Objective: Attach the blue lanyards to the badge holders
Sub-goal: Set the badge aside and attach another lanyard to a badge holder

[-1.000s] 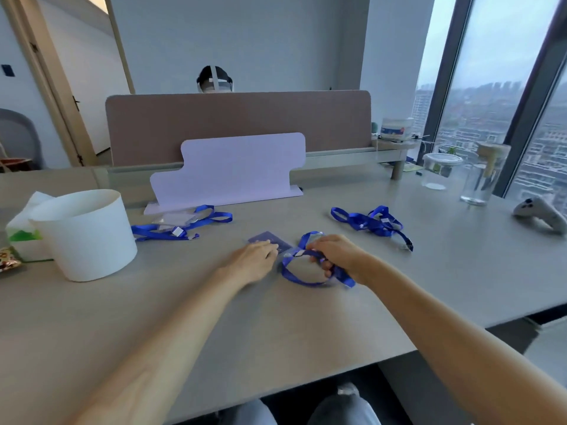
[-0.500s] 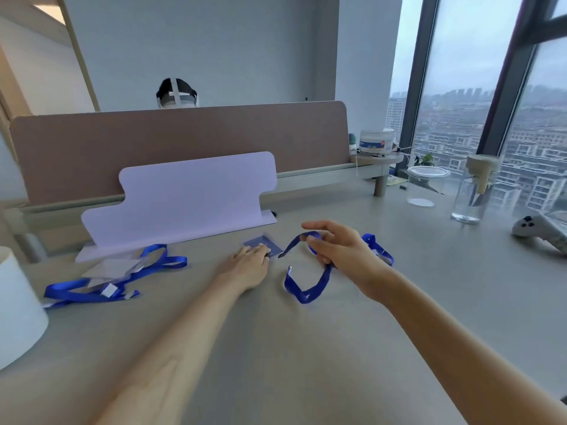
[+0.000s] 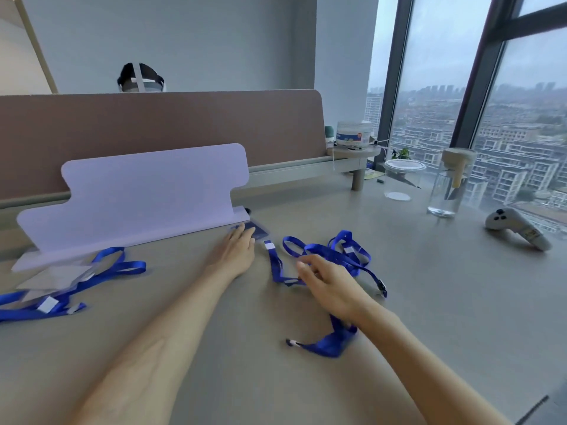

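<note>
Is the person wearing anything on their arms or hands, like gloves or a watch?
No. The left hand and right hand are bare: no gloves, rings or watch show. Both forearms are uncovered to the picture's edge; no sleeve is visible.

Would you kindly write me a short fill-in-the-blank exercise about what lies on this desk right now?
1. Every lanyard on the desk is ____ in colour.
2. The left hand touches the dark badge holder with its ____.
3. The white game controller lies to the ____ of the right hand.
Missing words: blue; fingertips; right.
</note>
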A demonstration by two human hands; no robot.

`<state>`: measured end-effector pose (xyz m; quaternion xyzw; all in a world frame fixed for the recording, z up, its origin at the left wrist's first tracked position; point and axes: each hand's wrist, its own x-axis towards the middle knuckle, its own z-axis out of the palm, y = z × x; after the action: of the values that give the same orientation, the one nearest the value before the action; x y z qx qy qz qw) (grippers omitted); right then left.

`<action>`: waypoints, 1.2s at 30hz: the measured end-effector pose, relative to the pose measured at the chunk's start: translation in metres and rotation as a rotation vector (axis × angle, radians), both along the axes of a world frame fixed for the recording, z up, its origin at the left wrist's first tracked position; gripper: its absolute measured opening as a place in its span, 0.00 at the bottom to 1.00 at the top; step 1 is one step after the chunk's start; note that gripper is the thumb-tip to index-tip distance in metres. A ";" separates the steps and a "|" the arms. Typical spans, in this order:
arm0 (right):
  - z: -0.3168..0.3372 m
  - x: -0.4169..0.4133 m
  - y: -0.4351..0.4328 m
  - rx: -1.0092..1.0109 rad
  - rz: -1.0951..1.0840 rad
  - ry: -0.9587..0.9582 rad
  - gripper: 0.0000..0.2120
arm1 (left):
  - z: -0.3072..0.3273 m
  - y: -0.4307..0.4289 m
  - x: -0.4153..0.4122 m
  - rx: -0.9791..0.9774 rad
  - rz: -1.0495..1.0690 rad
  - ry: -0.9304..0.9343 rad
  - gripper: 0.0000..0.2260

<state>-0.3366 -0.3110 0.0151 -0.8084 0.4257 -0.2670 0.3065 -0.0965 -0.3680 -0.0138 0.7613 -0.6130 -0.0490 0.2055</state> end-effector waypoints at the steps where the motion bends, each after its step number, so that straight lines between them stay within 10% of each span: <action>1: -0.005 0.001 -0.005 -0.116 -0.026 0.052 0.16 | -0.002 0.004 -0.003 -0.060 -0.019 0.010 0.20; 11: -0.023 0.012 -0.073 -0.191 -0.116 0.425 0.16 | -0.007 0.015 -0.012 0.090 -0.106 -0.104 0.21; 16: -0.018 0.011 -0.071 -0.097 -0.067 0.255 0.28 | -0.006 0.029 -0.019 -0.052 -0.136 -0.037 0.21; 22: -0.009 -0.004 -0.035 -0.180 0.223 0.305 0.17 | -0.007 0.054 -0.031 -0.060 -0.189 0.041 0.18; 25: -0.004 -0.017 -0.014 -0.215 0.147 0.219 0.03 | -0.003 0.062 -0.041 0.037 -0.187 -0.063 0.19; 36: 0.004 -0.092 0.052 -0.014 -0.086 0.076 0.08 | 0.004 0.055 -0.064 0.246 -0.041 -0.167 0.23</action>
<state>-0.4286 -0.2586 0.0190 -0.8010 0.4695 -0.2520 0.2729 -0.1608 -0.3128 -0.0103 0.7694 -0.6329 -0.0646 0.0578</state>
